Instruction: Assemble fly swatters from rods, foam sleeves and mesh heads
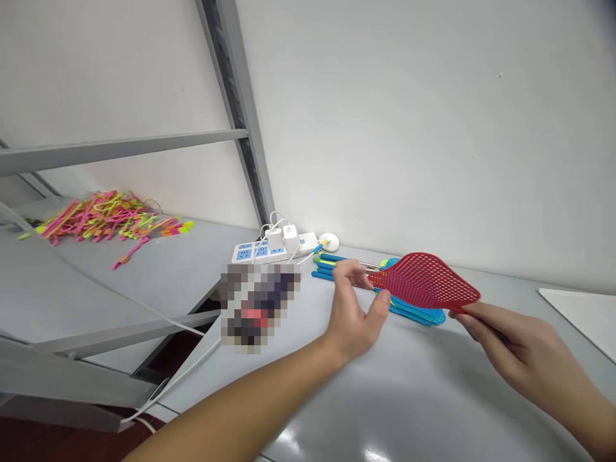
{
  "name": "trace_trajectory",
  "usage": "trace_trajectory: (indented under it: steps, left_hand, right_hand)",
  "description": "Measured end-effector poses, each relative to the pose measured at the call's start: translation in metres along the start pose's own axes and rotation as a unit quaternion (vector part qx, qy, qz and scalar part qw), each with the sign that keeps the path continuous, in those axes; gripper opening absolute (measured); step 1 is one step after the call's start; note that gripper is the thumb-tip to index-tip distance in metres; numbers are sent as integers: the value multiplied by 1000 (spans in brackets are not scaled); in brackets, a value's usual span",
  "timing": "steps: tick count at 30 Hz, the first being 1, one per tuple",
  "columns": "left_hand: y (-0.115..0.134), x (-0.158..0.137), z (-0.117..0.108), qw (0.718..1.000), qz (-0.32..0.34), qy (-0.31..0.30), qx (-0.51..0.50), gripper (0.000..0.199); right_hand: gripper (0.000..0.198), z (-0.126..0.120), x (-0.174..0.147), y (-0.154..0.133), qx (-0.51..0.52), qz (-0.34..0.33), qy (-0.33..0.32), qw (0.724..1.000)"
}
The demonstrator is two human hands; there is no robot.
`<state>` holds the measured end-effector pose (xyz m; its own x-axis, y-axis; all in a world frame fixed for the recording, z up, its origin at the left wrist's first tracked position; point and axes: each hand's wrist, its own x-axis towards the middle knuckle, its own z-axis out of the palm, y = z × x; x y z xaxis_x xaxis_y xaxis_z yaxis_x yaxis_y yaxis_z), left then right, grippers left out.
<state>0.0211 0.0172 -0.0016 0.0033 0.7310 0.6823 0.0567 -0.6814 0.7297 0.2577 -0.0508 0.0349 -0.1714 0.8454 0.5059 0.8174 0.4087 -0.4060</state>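
Observation:
My right hand pinches the lower right corner of a red fly swatter, whose perforated head is raised and tilted above the table. My left hand is at the swatter's narrow neck end, with thumb and fingers apart in a loose curve. Its fingers hide what lies beyond the neck. Behind and below both hands lie several blue fly swatters side by side on the grey table. Their blue handles point left, and some yellow-green and a bit of metal shaft show among them.
A white power strip with plugged chargers and cables stands by the wall, next to a round white device. A pixelated item lies left of my hand. Pink and yellow pieces are heaped beyond the grey metal frame. A white board lies right.

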Motion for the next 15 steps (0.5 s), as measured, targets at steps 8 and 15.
trace_trajectory:
  steps: [8,15]
  left_hand:
    - [0,10,-11,987,45,-134,71,22]
    - [4,-1,0,981,-157,-111,-5,33]
  right_hand:
    - [16,14,-2,13,8,-83,-94,992]
    - [18,21,-4,24,-85,-124,-36,988]
